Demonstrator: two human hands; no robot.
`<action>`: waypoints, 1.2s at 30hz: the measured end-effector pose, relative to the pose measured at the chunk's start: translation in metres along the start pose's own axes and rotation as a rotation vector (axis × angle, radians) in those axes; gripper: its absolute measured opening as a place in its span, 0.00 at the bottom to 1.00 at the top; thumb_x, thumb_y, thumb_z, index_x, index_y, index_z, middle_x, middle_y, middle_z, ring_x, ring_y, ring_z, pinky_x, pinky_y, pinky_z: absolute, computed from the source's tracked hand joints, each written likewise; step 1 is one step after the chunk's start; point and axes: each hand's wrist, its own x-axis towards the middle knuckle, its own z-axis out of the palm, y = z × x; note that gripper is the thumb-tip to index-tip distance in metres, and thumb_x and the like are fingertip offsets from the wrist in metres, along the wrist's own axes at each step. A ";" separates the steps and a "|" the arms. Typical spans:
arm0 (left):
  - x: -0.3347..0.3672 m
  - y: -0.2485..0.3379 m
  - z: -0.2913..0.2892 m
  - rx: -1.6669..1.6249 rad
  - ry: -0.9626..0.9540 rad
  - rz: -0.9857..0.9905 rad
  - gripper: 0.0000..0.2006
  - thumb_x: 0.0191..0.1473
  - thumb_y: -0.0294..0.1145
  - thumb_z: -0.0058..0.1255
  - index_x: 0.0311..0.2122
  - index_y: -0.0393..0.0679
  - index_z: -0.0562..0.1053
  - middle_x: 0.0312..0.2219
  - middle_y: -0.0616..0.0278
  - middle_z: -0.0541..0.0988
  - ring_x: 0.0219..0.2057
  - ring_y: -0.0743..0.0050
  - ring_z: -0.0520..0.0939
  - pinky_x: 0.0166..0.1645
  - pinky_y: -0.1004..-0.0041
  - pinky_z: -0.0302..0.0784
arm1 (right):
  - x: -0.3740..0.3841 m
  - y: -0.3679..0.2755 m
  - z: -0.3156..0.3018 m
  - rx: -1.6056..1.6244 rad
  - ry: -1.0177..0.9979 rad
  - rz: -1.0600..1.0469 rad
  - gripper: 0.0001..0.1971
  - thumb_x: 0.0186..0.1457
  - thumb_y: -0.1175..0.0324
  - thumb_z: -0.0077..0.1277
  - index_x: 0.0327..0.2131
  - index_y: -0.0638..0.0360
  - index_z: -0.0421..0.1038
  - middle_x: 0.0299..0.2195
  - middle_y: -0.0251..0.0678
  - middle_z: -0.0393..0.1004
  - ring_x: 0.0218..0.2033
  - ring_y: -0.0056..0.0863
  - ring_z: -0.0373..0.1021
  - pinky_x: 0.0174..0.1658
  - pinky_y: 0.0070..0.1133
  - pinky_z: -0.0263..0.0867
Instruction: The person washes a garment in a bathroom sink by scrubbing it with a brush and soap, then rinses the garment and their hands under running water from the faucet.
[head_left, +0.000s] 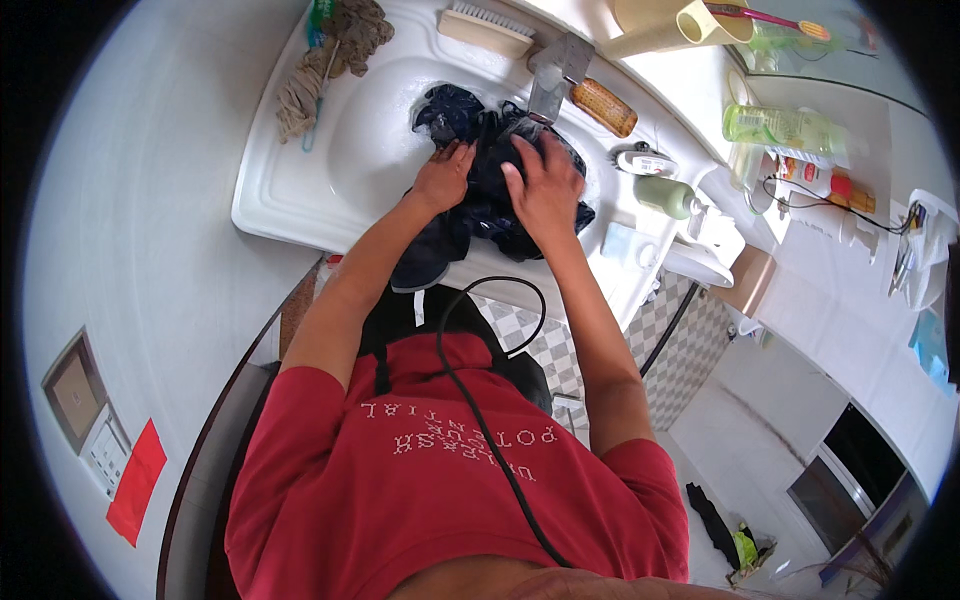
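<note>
A wet, dark navy garment (pixel 488 178) lies bunched in the white sink (pixel 375 130), beneath the tap (pixel 558 75). Part of the cloth drapes over the sink's front edge, with a white tag hanging below it. My left hand (pixel 443 180) rests on the garment's left side, fingers stretched out and lying flat. On the right side of the same cloth, my right hand (pixel 548 190) presses down with its thumb and fingers apart. Its fingertips bend over the fabric near the tap. Neither hand visibly grips a fold.
Brownish rags (pixel 350 45) lie on the sink's left rim. At the back are a scrub brush (pixel 487 30) and a brown, oblong brush-like item (pixel 604 107). A green bottle (pixel 664 197) lies along the right ledge. A black cable (pixel 470 385) loops across my front.
</note>
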 end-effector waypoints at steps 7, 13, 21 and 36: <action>-0.006 -0.028 0.047 0.054 -0.144 -0.099 0.23 0.53 0.33 0.33 0.52 0.29 0.59 0.57 0.47 0.53 0.60 0.58 0.53 0.63 0.65 0.43 | 0.047 0.024 0.111 -0.328 -0.255 -0.165 0.24 0.50 0.38 0.34 0.52 0.23 0.60 0.59 0.43 0.49 0.58 0.50 0.45 0.55 0.50 0.39; 0.010 -0.026 0.037 0.097 -0.290 -0.050 0.21 0.53 0.36 0.32 0.46 0.31 0.66 0.57 0.47 0.54 0.60 0.60 0.52 0.63 0.66 0.42 | 0.053 0.053 0.145 -0.253 -0.285 -0.156 0.22 0.54 0.43 0.34 0.51 0.32 0.61 0.50 0.44 0.60 0.54 0.44 0.53 0.53 0.48 0.45; 0.012 -0.028 0.010 -0.043 -0.137 -0.078 0.18 0.48 0.37 0.44 0.44 0.42 0.69 0.49 0.55 0.67 0.49 0.62 0.70 0.53 0.63 0.61 | 0.066 0.051 0.159 -0.198 -0.045 -0.233 0.13 0.51 0.52 0.45 0.29 0.49 0.70 0.27 0.41 0.70 0.29 0.42 0.67 0.37 0.38 0.62; -0.061 0.004 -0.056 0.020 0.010 -0.278 0.28 0.34 0.22 0.51 0.48 0.43 0.66 0.35 0.57 0.73 0.34 0.56 0.73 0.39 0.63 0.69 | 0.037 0.017 0.081 -0.267 -0.001 -0.169 0.17 0.53 0.52 0.42 0.22 0.54 0.67 0.15 0.40 0.71 0.17 0.37 0.69 0.25 0.30 0.63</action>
